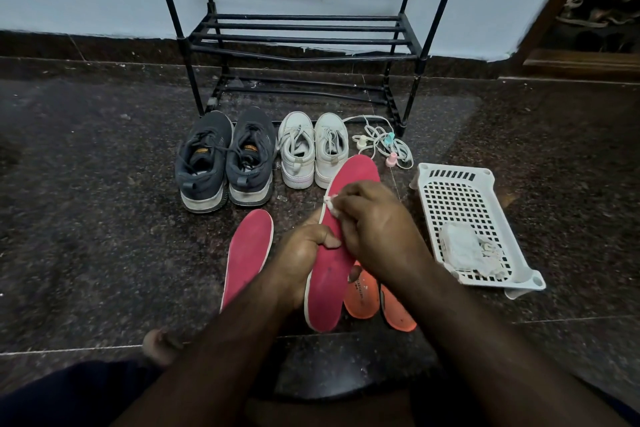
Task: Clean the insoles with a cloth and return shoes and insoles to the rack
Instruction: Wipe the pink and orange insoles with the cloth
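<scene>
Fingers of the right hand (372, 218) pinch a small white cloth (331, 206) against the pink insole (341, 215), which the left hand (304, 253) grips by its edge above the floor, so wiping should run lengthwise, firmly braced from beneath.

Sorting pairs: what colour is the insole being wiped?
Pinkish red with a white edge, seen in the head view.
</scene>
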Available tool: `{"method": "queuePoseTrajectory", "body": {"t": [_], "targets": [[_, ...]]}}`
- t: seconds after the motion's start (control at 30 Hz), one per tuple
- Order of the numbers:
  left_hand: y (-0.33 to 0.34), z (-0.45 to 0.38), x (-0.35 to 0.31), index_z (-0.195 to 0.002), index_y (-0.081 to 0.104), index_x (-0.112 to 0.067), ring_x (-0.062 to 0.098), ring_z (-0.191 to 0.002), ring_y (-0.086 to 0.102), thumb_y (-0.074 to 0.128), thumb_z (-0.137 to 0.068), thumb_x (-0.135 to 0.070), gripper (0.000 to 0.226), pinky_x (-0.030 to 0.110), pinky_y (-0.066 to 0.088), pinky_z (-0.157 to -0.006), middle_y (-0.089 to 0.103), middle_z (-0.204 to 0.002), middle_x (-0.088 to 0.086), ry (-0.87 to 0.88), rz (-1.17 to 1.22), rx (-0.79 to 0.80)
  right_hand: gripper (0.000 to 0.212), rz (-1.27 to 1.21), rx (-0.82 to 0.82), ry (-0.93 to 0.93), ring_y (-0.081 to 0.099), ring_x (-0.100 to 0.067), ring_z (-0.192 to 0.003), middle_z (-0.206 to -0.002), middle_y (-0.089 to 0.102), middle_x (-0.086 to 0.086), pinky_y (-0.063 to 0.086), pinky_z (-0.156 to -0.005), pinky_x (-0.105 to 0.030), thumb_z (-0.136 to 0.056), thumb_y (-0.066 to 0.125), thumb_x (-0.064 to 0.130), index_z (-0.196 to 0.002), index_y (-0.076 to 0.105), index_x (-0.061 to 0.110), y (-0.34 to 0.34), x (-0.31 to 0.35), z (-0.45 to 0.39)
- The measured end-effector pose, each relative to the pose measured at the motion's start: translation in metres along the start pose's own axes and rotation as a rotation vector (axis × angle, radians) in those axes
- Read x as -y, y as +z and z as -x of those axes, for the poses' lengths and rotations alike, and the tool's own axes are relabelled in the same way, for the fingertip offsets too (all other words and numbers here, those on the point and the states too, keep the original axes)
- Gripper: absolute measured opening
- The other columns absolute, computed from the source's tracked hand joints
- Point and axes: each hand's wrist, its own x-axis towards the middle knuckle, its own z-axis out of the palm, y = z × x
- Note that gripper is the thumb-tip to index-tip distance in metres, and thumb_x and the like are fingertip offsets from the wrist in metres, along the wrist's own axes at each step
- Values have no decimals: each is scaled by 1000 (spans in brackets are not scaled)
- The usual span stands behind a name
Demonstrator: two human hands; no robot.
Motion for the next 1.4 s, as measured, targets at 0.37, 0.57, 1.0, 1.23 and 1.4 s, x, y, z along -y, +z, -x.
{"method": "queuePoseTrajectory", "body": {"t": [0.37, 0.57, 1.0, 1.23, 1.4], "targets": [[-3, 4, 0, -105, 62, -15, 31, -59, 57, 32, -75, 10, 49, 35, 49, -53, 62, -80, 18, -7, 2, -37, 21, 22, -22, -7, 59, -24, -80, -82, 70, 0, 45, -76, -32, -73, 61, 5, -85, 75, 15, -2, -3, -5], [-8, 1, -2, -138, 48, -12, 39, -87, 70, 50, -87, -7, 51, 39, 56, -58, 61, -121, 32, -32, 81, -53, 14, -163, -134, 274, 61, -3, -87, -92, 69, 9, 44, -78, -13, -85, 71, 12, -96, 76, 19, -27, -21, -12], [-18, -6, -9, -143, 48, -1, 33, -111, 62, 48, -92, -49, 71, 43, 53, -95, 62, -126, 19, -1, 306, -153, 15, -102, 290, 127, 63, -26, -88, -88, 67, -5, 49, -77, -41, -87, 63, 21, -93, 77, 19, 5, 32, 11], [-23, -5, -14, -138, 53, 1, 35, -118, 60, 37, -102, -52, 66, 46, 47, -102, 58, -136, 24, 55, 309, -166, 18, -116, 346, 189, 65, -25, -84, -86, 72, -6, 51, -75, -37, -91, 58, 24, -88, 74, 16, 6, 43, 14], [-23, -5, -15, -117, 69, 0, 32, -97, 72, 35, -101, -54, 65, 45, 56, -88, 70, -117, 21, 37, 301, -161, 13, -207, 295, 261, 66, -16, -81, -84, 73, 1, 49, -75, -32, -87, 63, 23, -84, 74, 18, -3, 30, 12]]}}
